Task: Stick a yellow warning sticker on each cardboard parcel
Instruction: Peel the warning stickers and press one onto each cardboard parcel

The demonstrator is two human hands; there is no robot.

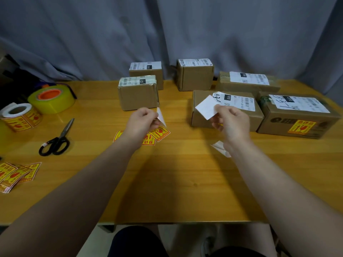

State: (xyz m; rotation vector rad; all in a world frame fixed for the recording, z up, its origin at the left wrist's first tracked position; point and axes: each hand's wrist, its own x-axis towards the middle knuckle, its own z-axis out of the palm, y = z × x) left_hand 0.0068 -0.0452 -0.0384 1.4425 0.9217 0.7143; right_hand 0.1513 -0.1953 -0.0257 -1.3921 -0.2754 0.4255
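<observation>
One white square (205, 107) in right fingers (221, 111), white slip (161, 118) in left fingers (148, 113)

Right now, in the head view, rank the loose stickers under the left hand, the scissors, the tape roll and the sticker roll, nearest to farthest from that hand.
1. loose stickers, on the table right under the left hand.
2. scissors and tape roll, both out to the left; too close to call.
3. sticker roll, at the far left edge.
</observation>
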